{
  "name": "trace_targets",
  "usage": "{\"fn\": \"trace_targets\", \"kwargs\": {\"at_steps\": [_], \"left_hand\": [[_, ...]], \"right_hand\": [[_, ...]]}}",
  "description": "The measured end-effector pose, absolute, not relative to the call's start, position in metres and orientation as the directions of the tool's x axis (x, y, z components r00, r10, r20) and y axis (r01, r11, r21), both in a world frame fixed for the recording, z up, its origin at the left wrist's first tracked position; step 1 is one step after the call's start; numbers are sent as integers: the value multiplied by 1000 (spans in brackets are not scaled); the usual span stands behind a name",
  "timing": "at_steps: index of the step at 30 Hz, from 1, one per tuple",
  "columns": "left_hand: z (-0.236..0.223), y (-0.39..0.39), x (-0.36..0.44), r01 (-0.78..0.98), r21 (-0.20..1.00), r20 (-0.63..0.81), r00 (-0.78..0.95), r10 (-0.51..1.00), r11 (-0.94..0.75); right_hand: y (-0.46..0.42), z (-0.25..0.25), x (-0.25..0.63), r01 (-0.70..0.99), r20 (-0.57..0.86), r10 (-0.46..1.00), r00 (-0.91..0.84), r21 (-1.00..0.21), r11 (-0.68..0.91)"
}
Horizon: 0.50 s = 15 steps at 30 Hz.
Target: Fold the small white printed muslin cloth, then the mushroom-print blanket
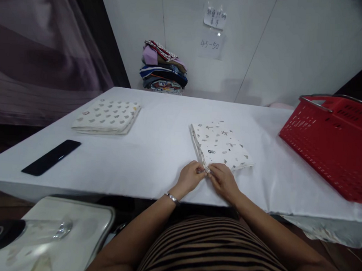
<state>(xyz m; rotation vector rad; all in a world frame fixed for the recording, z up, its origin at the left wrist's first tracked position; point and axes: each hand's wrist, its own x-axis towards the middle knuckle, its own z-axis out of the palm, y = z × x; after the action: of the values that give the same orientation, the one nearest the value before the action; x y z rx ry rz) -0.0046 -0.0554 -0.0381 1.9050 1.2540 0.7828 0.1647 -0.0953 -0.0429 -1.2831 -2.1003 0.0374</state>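
Observation:
A folded white cloth with small grey and brown prints (pixel 221 144) lies at an angle on the white-covered table (pixel 161 150). At its near corner my left hand (pixel 191 176) pinches the layered edge between thumb and fingers. My right hand (pixel 223 180) is closed on the same corner, its fingertips almost touching the left ones. The fingertips partly hide the corner itself. Farther left, a second folded cloth (pixel 108 116), cream with rows of grey motifs, rests flat, away from both hands.
A black phone (pixel 52 157) lies near the table's left front edge. On the right stands a red plastic basket (pixel 333 145) with metal handles. Folded fabrics (pixel 164 71) are stacked behind the table by the wall. A white stool (pixel 80 227) bearing a clear bottle (pixel 45 229) is at lower left.

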Motion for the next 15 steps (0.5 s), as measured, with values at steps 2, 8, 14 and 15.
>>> {"fn": "trace_targets", "kwargs": {"at_steps": [2, 8, 14, 15], "left_hand": [[-39, -55, -5, 490, 823, 114, 353, 929, -287], [-40, -54, -7, 482, 815, 142, 370, 918, -320], [-37, -57, -4, 540, 789, 140, 308, 941, -294], [-38, -57, -3, 559, 775, 144, 298, 944, -295]], "right_hand": [[-95, -45, 166, 780, 518, 795, -316, -335, 529], [-89, -42, 168, 705, 518, 843, -147, -543, 456], [-85, -35, 172, 569, 434, 901, 20, -746, 347], [-86, -36, 171, 579, 438, 899, 14, -737, 350]]}}
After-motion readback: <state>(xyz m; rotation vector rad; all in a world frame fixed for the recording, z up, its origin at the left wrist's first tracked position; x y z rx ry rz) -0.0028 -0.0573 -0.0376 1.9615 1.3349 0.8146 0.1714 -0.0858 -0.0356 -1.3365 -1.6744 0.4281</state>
